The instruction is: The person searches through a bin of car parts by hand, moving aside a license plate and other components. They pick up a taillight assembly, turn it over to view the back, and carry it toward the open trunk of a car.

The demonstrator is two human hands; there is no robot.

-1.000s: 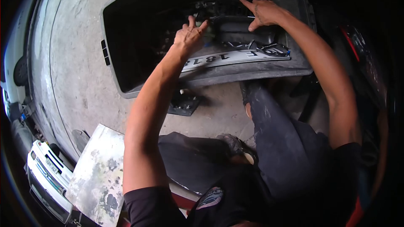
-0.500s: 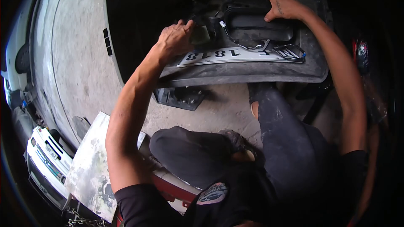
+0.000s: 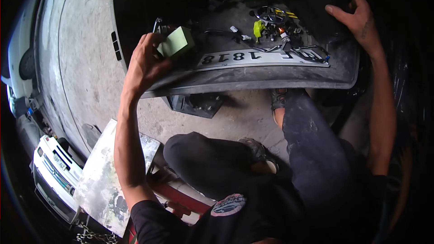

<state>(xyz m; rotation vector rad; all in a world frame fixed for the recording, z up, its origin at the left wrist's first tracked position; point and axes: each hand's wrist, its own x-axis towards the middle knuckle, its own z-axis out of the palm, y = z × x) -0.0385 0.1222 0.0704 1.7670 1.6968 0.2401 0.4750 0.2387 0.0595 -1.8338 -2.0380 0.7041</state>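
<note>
My left hand (image 3: 147,61) is curled against a pale green, box-shaped piece (image 3: 177,42) at the left of a large black tub-like panel (image 3: 253,80). Dark parts around its fingers are hard to make out. At the upper right, my right hand (image 3: 360,20) has thumb and fingers spread around the edge of a black plastic part (image 3: 312,7), whose outline is mostly lost in shadow. Between the hands lie a white number plate (image 3: 266,58), a bright yellow-green connector (image 3: 258,29), a round emblem (image 3: 271,14) and wiring (image 3: 303,47) with a lit-looking orange bulb (image 3: 282,30).
Below the panel, a black bracket-like part (image 3: 194,105) rests on the concrete floor (image 3: 86,27). My bent knees are close in front. At lower left are a paint-stained board (image 3: 101,185), a chain (image 3: 97,237), a red frame (image 3: 185,199) and a white car front (image 3: 56,171).
My left hand has moved left with the green piece. My right hand has shifted right with the black part, uncovering the connector, emblem and bulb.
</note>
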